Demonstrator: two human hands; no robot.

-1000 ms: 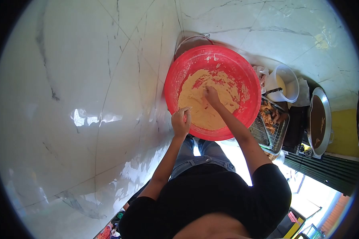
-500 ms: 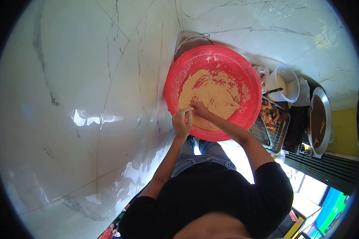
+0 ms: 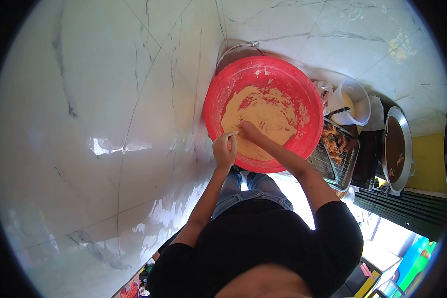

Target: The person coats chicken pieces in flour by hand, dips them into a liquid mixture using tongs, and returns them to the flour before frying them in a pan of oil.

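A large red basin [image 3: 310, 121] in front of me holds pale yellow, flour-like powder [image 3: 275, 116], which also dusts its inner wall. My left hand [image 3: 224, 150] is at the basin's near left rim, its fingers coated in powder and curled together; whatever they pinch is too small to make out. Just to its right, my right hand [image 3: 248, 130] is over the powder with its fingers folded in, close to the left fingertips. Its palm side is turned away, so anything inside it is hidden.
Right of the basin are a wire rack tray [image 3: 325, 161] with fried pieces [image 3: 334, 141], a white plastic tub [image 3: 363, 107] and a wide metal pan [image 3: 407, 149] of brown oil. A metal bucket handle [image 3: 238, 45] shows behind the basin. Marbled tile wall [image 3: 84, 99] closes the left.
My right hand has shifted slightly up and stays close to the left fingertips. The left fingers have drawn closer together. The whole view has tilted a little.
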